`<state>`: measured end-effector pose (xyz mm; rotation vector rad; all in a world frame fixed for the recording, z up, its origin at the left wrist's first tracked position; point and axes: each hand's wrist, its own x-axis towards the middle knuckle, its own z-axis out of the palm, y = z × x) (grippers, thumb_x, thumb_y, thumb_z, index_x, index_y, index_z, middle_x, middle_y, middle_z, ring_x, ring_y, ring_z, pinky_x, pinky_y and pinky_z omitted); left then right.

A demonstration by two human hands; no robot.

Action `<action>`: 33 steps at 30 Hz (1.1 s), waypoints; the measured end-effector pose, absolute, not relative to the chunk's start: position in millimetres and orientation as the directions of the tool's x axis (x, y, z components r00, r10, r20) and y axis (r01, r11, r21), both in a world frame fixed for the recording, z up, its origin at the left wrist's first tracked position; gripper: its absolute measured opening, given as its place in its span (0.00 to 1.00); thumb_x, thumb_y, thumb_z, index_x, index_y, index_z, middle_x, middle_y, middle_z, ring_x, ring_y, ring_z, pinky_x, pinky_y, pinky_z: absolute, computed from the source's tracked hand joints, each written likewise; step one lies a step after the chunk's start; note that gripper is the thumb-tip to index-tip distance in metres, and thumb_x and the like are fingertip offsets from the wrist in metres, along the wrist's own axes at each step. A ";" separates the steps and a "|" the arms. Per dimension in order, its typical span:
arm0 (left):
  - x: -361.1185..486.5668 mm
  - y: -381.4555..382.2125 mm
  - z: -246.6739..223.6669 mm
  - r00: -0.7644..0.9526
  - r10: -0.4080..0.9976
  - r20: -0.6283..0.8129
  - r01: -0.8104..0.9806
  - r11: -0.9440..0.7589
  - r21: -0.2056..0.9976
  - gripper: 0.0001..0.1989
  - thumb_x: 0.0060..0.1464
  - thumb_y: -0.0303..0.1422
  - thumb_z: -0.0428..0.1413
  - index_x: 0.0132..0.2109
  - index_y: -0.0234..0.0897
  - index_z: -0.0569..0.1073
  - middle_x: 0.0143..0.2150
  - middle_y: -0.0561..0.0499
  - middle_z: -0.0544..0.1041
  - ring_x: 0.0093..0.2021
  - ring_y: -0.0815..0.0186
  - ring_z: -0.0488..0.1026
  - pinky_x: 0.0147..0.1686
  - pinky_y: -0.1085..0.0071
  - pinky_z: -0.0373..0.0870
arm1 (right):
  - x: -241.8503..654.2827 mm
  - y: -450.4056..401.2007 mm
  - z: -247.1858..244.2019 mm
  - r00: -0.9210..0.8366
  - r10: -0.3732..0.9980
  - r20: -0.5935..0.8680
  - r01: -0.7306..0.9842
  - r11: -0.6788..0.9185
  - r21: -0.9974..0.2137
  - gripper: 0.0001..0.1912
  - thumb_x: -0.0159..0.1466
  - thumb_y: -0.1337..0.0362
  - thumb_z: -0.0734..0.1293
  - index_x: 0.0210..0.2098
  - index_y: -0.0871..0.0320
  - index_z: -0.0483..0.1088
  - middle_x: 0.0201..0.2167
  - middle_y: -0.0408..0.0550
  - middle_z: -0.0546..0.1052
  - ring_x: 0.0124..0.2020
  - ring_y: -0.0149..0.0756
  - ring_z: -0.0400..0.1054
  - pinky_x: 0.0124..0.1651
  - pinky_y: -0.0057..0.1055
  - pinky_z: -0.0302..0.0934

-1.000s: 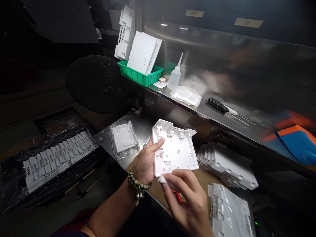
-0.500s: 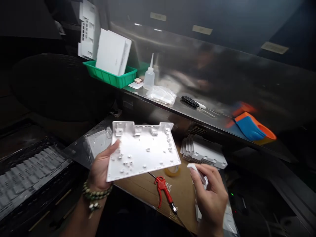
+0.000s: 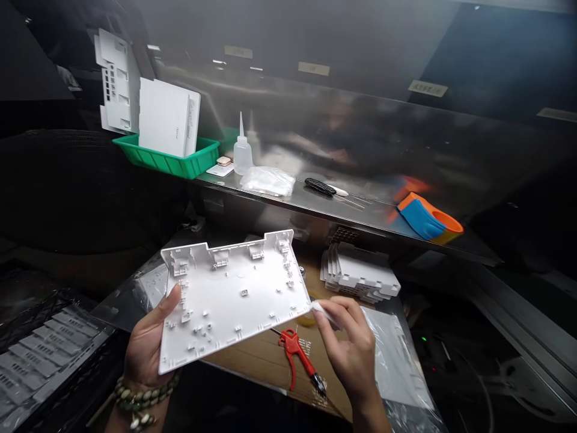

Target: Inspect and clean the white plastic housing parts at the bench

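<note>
My left hand (image 3: 151, 337), with a beaded bracelet at the wrist, grips the left edge of a white plastic panel (image 3: 234, 300), thumb on its inner face. Small clips and posts cover that face, which is turned up toward me. At the panel's lower right corner, my right hand (image 3: 347, 337) pinches a folded white cloth (image 3: 327, 314) that appears to touch the edge. Below the panel a red air gun (image 3: 297, 355) lies on brown cardboard (image 3: 243, 364), and a yellow tape roll (image 3: 308, 316) is partly hidden behind the corner.
Stacked white panels (image 3: 365, 270) stand at the right, above a plastic-wrapped item (image 3: 392, 355). A metal shelf (image 3: 297, 204) carries a green tray (image 3: 166, 161), a dropper bottle (image 3: 242, 155), plastic bags, tools and a blue-orange holder (image 3: 428, 218). More panels fill a black rack at left.
The panel has turned and come lower and left with my left hand. My right hand has moved left, bringing the cloth to the panel's corner. The head view has shifted.
</note>
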<state>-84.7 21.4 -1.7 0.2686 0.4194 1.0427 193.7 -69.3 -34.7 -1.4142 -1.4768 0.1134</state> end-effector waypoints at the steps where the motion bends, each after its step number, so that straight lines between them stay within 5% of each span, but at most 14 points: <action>1: -85.7 21.5 -2.9 0.444 0.874 -0.195 -0.770 0.484 0.416 0.34 0.66 0.47 0.50 0.75 0.60 0.49 0.65 0.56 0.74 0.69 0.51 0.63 0.66 0.50 0.62 | 196.1 -69.2 -36.2 0.220 0.778 0.588 0.682 0.309 -0.663 0.09 0.67 0.69 0.68 0.45 0.52 0.78 0.40 0.48 0.74 0.40 0.36 0.71 0.37 0.30 0.72; 5: -97.1 21.3 -11.2 0.480 0.864 -0.149 -0.746 0.492 0.449 0.34 0.66 0.46 0.50 0.74 0.64 0.48 0.64 0.59 0.74 0.68 0.51 0.64 0.65 0.50 0.65 | 218.2 -58.4 -40.5 0.139 0.794 0.591 0.700 0.343 -0.626 0.08 0.67 0.67 0.69 0.45 0.52 0.78 0.40 0.48 0.76 0.40 0.37 0.72 0.36 0.30 0.71; 11: -113.3 10.6 -31.2 0.549 0.822 -0.151 -0.721 0.557 0.413 0.31 0.66 0.40 0.50 0.71 0.73 0.51 0.62 0.66 0.75 0.67 0.51 0.66 0.65 0.47 0.67 | 234.8 -28.7 -13.8 0.374 0.673 0.639 0.661 0.290 -0.692 0.04 0.67 0.61 0.70 0.40 0.53 0.78 0.39 0.47 0.76 0.41 0.38 0.71 0.43 0.35 0.68; 20: -105.0 -8.7 -38.5 0.500 0.836 -0.223 -0.712 0.544 0.444 0.34 0.65 0.40 0.52 0.69 0.77 0.47 0.63 0.68 0.73 0.66 0.50 0.67 0.65 0.49 0.68 | 197.2 -12.7 -3.4 0.408 0.649 0.642 0.580 0.359 -0.731 0.05 0.67 0.61 0.70 0.40 0.53 0.78 0.40 0.47 0.76 0.39 0.37 0.70 0.40 0.33 0.66; 27: -88.5 -15.1 -27.0 0.362 0.905 -0.225 -0.738 0.426 0.523 0.40 0.62 0.30 0.56 0.75 0.55 0.50 0.65 0.43 0.75 0.60 0.46 0.75 0.66 0.47 0.65 | 206.9 -6.8 -21.7 0.396 0.632 0.667 0.630 0.341 -0.697 0.09 0.67 0.56 0.71 0.40 0.54 0.79 0.40 0.49 0.77 0.42 0.41 0.72 0.46 0.38 0.65; 33: -68.5 -17.4 -25.3 0.252 0.942 -0.222 -0.700 0.336 0.631 0.40 0.59 0.26 0.61 0.73 0.54 0.57 0.69 0.46 0.70 0.66 0.50 0.69 0.68 0.52 0.63 | 196.7 -2.9 -31.7 0.405 0.613 0.678 0.640 0.339 -0.689 0.09 0.66 0.57 0.72 0.42 0.55 0.78 0.40 0.49 0.77 0.42 0.41 0.71 0.48 0.39 0.64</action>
